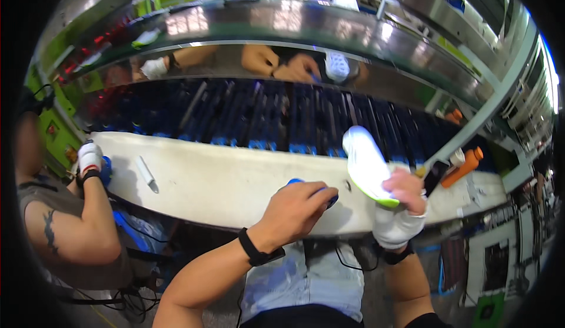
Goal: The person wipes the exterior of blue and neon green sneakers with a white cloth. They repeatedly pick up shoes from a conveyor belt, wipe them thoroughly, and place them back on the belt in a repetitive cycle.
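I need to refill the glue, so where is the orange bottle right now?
In the head view the orange bottle lies tilted on the white bench at the far right, beyond the right hand holding the white shoe sole.

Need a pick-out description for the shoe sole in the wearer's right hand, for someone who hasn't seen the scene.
Start at the long white workbench running across the middle. Near its right part, the gloved right hand holds up a white shoe sole, tilted. Its lime-green edge sets it apart from the orange bottle further right.
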`<state>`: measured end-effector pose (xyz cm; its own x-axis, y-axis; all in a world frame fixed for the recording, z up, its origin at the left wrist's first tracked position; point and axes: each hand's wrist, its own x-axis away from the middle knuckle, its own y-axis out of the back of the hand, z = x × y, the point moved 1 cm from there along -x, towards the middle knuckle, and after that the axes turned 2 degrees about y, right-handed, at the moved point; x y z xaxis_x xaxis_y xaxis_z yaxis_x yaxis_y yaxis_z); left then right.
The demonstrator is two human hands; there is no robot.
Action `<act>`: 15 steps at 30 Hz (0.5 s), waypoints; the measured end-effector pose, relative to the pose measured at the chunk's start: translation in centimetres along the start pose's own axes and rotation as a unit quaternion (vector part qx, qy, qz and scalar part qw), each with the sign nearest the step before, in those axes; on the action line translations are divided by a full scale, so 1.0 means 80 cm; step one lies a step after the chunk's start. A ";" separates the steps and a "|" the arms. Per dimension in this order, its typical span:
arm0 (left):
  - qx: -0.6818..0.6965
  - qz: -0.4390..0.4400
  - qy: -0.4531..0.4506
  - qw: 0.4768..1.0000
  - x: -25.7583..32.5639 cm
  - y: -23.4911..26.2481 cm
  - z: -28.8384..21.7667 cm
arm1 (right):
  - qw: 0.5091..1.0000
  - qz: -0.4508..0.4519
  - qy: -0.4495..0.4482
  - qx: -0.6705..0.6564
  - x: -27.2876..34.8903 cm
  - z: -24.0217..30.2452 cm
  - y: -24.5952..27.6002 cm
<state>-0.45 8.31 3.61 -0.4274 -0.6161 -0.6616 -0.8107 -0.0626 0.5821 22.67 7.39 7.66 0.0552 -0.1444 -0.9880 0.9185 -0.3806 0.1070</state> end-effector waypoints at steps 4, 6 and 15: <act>0.138 -0.136 -0.002 0.981 0.053 -0.030 -0.010 | 0.927 0.058 -0.370 -0.003 0.131 0.017 0.015; 0.073 -0.128 -0.041 0.988 0.056 -0.019 -0.015 | 0.917 -0.054 -0.394 -0.010 0.136 0.035 0.016; 0.181 -0.144 0.196 0.953 0.096 0.008 -0.048 | 0.871 0.051 -0.434 -0.222 0.105 0.108 -0.009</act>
<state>-2.71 0.57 0.71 -0.0423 -0.8651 -0.4997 -0.9870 -0.0415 0.1554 19.12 -1.42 0.21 0.0049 -0.8672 -0.4979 0.9977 0.0378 -0.0560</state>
